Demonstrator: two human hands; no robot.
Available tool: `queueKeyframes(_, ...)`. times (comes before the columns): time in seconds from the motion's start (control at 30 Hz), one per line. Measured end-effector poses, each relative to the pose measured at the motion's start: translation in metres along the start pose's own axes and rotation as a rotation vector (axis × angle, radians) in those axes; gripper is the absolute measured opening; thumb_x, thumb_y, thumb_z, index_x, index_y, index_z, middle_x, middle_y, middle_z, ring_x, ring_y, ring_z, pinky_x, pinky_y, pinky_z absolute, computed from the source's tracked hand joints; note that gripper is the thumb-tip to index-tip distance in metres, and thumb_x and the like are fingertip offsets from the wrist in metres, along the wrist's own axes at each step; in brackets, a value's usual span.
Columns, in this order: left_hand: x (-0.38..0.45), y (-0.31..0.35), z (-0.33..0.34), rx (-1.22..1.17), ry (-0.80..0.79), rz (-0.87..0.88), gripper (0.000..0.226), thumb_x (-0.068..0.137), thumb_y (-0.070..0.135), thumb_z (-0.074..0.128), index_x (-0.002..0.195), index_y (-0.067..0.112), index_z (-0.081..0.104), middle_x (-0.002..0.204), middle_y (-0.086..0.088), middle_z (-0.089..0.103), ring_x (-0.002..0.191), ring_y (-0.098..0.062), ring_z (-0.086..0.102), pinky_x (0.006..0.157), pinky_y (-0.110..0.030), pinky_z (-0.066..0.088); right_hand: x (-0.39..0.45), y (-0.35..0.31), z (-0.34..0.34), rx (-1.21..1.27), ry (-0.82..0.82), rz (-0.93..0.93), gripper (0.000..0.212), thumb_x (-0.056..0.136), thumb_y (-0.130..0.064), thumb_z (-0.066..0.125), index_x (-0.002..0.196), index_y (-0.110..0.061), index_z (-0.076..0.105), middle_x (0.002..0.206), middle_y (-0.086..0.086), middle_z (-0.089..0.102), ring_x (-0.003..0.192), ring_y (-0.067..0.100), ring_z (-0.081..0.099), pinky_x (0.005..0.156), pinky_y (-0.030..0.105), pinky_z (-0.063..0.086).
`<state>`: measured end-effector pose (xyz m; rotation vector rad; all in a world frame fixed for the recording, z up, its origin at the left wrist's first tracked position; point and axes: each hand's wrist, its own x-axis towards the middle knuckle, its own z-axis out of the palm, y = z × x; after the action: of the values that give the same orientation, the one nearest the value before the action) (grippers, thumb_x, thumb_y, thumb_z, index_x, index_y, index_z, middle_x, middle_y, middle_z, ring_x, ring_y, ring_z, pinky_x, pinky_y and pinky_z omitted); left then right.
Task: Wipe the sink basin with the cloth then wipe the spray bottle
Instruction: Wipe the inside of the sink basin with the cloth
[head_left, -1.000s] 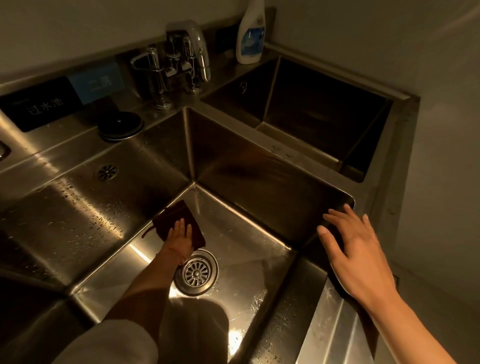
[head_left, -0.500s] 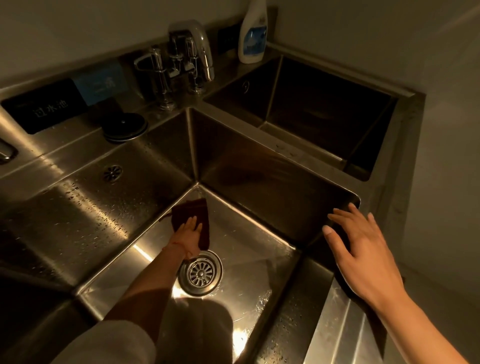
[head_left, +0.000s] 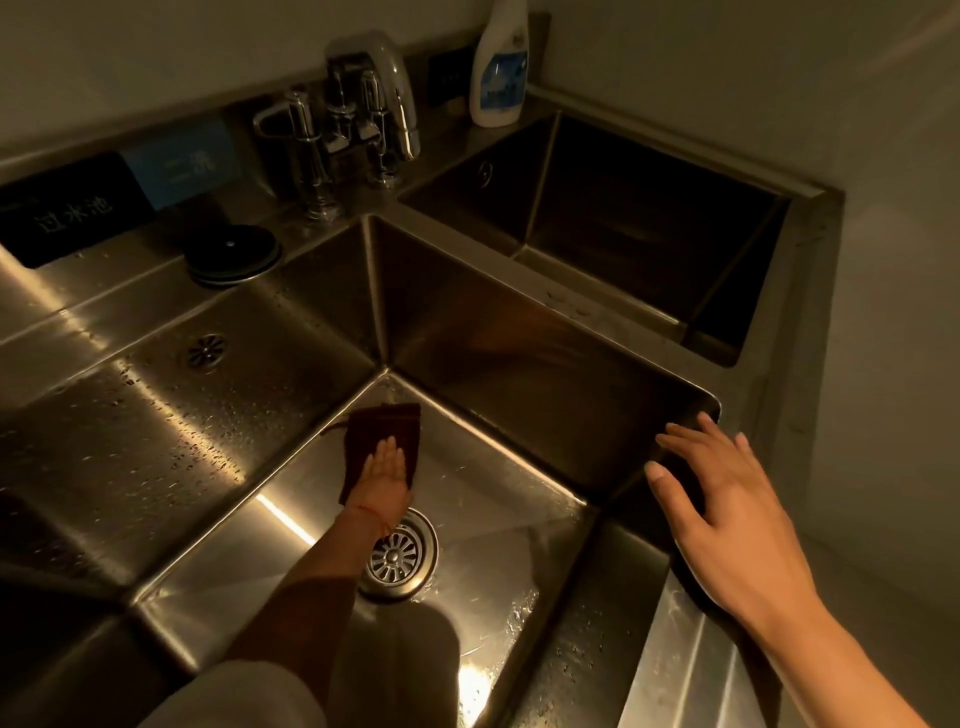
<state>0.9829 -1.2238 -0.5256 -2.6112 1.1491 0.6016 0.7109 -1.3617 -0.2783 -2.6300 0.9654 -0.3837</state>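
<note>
A dark brown cloth (head_left: 390, 428) lies flat on the floor of the steel sink basin (head_left: 498, 525), near its far corner. My left hand (head_left: 383, 470) presses on the cloth with fingers together and flat, just beyond the round drain (head_left: 399, 556). My right hand (head_left: 727, 499) hovers with spread fingers over the basin's right front corner and holds nothing. A white spray bottle (head_left: 500, 67) with a blue label stands on the back ledge by the wall; its top is cut off by the frame's edge.
Chrome taps (head_left: 358, 124) stand on the back ledge between two basins. A second, darker basin (head_left: 639, 244) lies to the right. A round black lid (head_left: 234, 254) sits on the ledge at left. Water drops cover the left basin wall.
My left hand has slid the cloth across the basin floor toward the far corner and a little right. My right hand has stayed near the basin's right corner.
</note>
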Motion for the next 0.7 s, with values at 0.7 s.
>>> queueKeyframes(0.7, -0.012, 0.025, -0.003, 0.137, 0.007, 0.33, 0.065, 0.104, 0.027, 0.03, 0.152, 0.001, -0.006, 0.159, -0.017, -0.016, 0.148, -0.027, -0.013, 0.121, -0.034, -0.004, 0.001, -0.001, 0.001, 0.0, 0.014, -0.005, 0.06, 0.083, -0.052, 0.029, 0.127, -0.018, 0.051, 0.136, 0.003, 0.05, 0.132, 0.002, 0.019, 0.114, 0.03, 0.007)
